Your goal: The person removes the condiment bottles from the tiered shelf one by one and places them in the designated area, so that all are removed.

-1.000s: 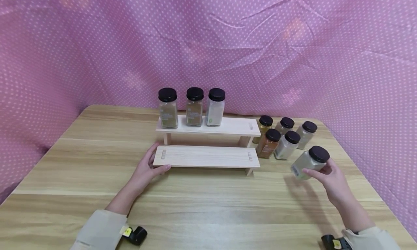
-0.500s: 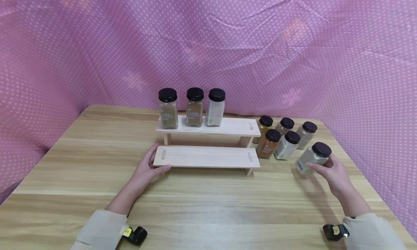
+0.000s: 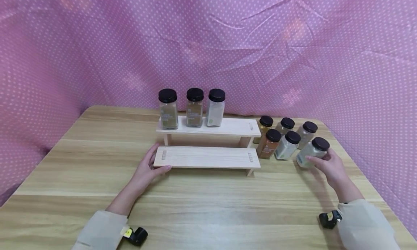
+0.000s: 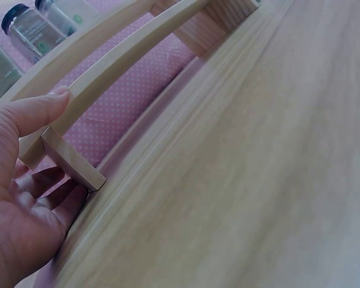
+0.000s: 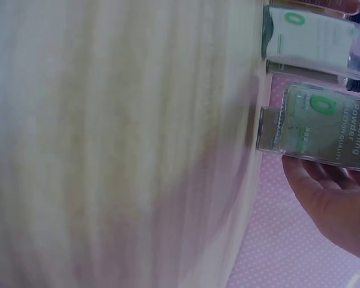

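Note:
My left hand (image 3: 143, 172) grips the left end of a low wooden shelf (image 3: 206, 157). In the left wrist view its thumb lies along the board's edge, and the fingers curl in by the short leg (image 4: 75, 161). On the right, my right hand (image 3: 335, 171) holds a seasoning jar (image 3: 308, 157) with a black lid, thumb on the near side. The right wrist view shows the jar's label with a green ring and "Seasoning Powder". Whether its base touches the table, I cannot tell. Just left of it stands a jar of white powder (image 3: 286, 148).
Behind the low shelf, a taller wooden shelf (image 3: 236, 126) bears three black-lidded jars, one a pale jar (image 3: 215, 110). Several other jars, including a reddish-brown one (image 3: 268, 147), cluster at the shelves' right. A pink dotted cloth (image 3: 208, 43) hangs behind the wooden table (image 3: 195, 206).
My right hand has carried its jar away from me, closer to the jar cluster, and the jar has tilted less. The left hand and both shelves have stayed put.

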### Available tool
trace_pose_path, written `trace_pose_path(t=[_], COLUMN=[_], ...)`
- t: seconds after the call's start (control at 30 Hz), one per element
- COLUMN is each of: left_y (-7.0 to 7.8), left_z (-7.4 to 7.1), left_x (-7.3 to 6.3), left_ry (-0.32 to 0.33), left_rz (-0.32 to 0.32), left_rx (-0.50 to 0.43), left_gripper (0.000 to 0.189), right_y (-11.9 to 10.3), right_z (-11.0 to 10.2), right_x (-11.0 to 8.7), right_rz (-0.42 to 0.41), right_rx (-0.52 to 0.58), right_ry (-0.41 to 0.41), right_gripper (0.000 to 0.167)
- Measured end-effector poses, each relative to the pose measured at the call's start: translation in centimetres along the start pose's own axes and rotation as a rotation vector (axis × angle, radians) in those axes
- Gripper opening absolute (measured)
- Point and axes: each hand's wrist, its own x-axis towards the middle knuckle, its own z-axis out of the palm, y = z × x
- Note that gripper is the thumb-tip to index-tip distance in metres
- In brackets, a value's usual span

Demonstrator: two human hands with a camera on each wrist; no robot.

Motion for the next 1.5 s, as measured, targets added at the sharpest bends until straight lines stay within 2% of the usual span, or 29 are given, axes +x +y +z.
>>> trace_pose_path(t=[0.2,0.6,0.83,0.9,0.97,1.07,1.13,1.2,1.3,1.37,1.5], left_y=[0.0,-0.3,-0.1,0.0,0.0,0.0,0.0,0.0,0.0,0.0,-0.1], left_z=[0.0,0.0,0.1,0.1,0.1,0.1,0.0,0.0,0.0,0.0,0.0], left_x=[-0.1,-0.1,-0.2,-0.1,-0.1,-0.1,0.0,0.0,0.0,0.0,0.0], left_ry=[0.004,0.009,0.011,0.014,0.013,0.011,0.006,0.004,0.000,0.000,0.001], left_rz=[0.001,-0.012,-0.015,-0.016,-0.014,-0.009,-0.004,0.002,0.007,0.008,0.003], left_rx=[-0.011,0.000,-0.003,0.000,-0.006,-0.018,-0.028,-0.032,-0.037,-0.039,-0.044], left_gripper=[0.089,0.090,0.090,0.090,0.090,0.090,0.090,0.090,0.090,0.090,0.090], right_y=[0.0,-0.1,0.2,0.1,-0.7,-3.1,-3.6,-3.4,-1.5,-1.0,-1.2], right_z=[0.2,0.7,0.5,0.5,0.7,1.2,1.3,1.3,0.8,0.9,1.0], right_x=[0.7,1.4,2.0,2.1,1.7,0.4,0.2,0.3,1.4,1.7,1.5], right_rz=[0.018,0.030,0.073,0.081,0.095,0.111,0.117,0.108,0.087,0.077,0.075], right_rx=[0.005,-0.005,0.095,0.085,0.062,0.012,0.003,0.017,0.066,0.105,0.152], right_ry=[-0.011,0.007,-0.017,-0.015,-0.010,-0.021,-0.027,-0.024,-0.019,-0.016,-0.025], right_gripper=[0.073,0.072,0.075,0.075,0.076,0.078,0.078,0.074,0.070,0.067,0.063])
